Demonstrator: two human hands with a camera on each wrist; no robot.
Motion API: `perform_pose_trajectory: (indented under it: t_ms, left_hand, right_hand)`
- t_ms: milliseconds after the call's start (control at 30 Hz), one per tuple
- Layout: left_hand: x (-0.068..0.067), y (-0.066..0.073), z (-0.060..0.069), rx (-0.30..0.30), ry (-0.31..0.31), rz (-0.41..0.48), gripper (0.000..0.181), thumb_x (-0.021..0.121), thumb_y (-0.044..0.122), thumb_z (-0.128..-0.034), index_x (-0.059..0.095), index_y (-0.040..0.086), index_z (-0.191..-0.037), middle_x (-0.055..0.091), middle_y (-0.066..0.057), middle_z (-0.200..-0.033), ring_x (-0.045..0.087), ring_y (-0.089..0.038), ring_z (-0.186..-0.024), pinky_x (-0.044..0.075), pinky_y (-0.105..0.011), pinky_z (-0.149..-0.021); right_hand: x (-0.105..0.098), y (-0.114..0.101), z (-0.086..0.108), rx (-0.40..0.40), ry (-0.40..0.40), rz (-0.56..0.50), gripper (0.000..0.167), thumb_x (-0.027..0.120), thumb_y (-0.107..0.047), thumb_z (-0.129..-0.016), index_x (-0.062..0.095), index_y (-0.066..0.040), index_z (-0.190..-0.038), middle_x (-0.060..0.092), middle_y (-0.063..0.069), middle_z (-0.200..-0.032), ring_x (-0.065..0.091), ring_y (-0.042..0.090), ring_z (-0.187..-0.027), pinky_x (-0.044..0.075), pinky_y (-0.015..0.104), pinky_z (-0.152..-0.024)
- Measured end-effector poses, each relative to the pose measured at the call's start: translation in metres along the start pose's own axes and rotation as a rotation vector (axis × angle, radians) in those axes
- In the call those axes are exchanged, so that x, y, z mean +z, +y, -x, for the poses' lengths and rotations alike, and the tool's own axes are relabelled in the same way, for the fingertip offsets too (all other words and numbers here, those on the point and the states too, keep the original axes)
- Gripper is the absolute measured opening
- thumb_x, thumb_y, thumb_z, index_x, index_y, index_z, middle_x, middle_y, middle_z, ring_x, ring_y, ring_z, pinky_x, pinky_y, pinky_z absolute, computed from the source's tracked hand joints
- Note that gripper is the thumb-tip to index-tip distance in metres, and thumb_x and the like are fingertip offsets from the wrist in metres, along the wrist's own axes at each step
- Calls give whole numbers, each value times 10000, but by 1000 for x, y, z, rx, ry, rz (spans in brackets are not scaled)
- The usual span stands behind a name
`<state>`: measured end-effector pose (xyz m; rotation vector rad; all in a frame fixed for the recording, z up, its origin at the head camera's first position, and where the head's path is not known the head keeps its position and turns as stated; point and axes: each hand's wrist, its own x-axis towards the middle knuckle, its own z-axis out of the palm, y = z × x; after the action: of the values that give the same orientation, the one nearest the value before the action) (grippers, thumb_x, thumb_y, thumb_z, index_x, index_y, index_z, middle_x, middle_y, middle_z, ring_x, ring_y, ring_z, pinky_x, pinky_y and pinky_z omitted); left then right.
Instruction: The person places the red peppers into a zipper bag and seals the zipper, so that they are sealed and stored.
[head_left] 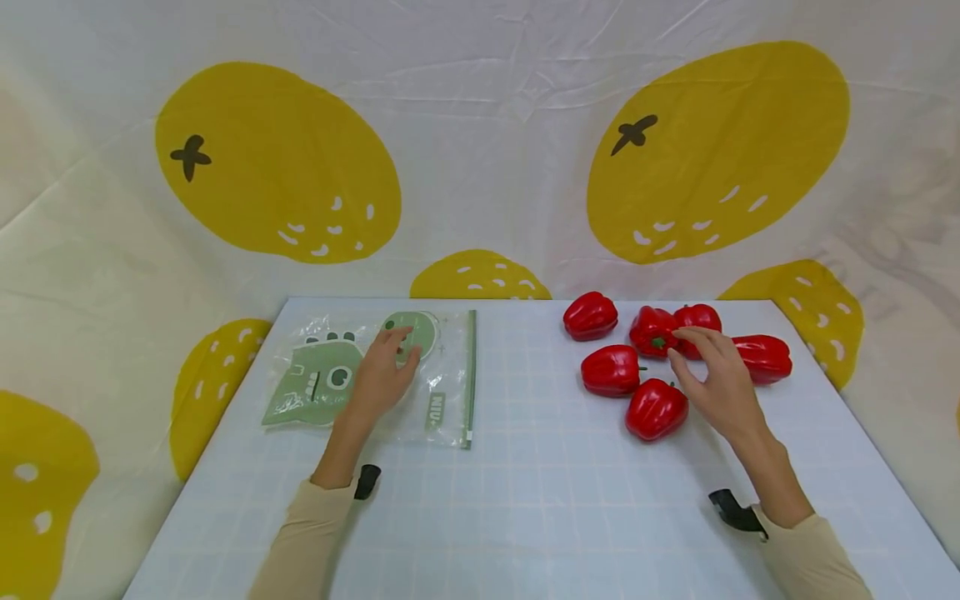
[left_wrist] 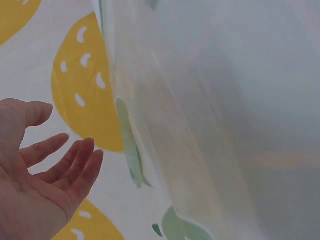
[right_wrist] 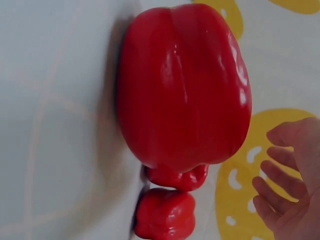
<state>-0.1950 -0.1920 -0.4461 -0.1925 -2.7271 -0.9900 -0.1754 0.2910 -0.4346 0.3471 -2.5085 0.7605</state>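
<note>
Your left hand [head_left: 381, 377] and right hand [head_left: 718, 385] hover, fingers loose, grasping nothing.
The clear bag [head_left: 311, 392] lies flat on the bench [head_left: 525, 500] beneath your left fingers; six red peppers [head_left: 657, 410] lie below and around your right fingers.

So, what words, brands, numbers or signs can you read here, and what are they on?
"NIU": apparently, sideways on the green label of the clear zip bag; a mark beside it is too small to read.
Round green print on the bag: partly hidden by the left hand's fingers; any lettering unreadable.
Red bell peppers: none visible.
</note>
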Motion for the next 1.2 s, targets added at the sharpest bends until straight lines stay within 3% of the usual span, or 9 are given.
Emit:
perform_pose_trajectory:
  t_ms: [333,633,833,1200]
  left_hand:
    - [27,20,-6,23,-33,29,453,669,218,-1004,590,-17,-1383,574,-222,-1269,649,-323,-988,573,-461,-824]
    - [41,38,-11,8,-94,45,457,674,203,-1002,588,-30,-1385,579,-231,-1200,623,-303,-918,574,-419,-804]
    - [52,41,-14,-5,-113,16,441,689,179,-987,600,-38,-1359,605,-191,-1081,600,-271,-853,565,-403,-791]
    - [69,42,-16,-57,-254,20,540,761,205,-937,560,-84,-1347,634,-150,-945,569,-259,-833,537,-405,-773]
  right_hand:
    - [15,-20,2,-31,-33,-45,553,840,1,-797,630,-3,-1309,595,205,-1316,515,402,-1256,544,667,-856]
    - [27,-34,1,-66,-85,-74,563,842,-24,-807,628,-18,-1327,595,199,-1325,514,397,-1251,552,653,-855]
    - [36,-43,0,-113,-100,-84,549,849,-27,-801,639,-11,-1309,609,192,-1306,543,368,-1205,587,597,-826]
    - [48,-62,1,-137,-163,-118,588,879,-70,-778,641,-44,-1316,619,155,-1315,549,348,-1226,590,569,-860]
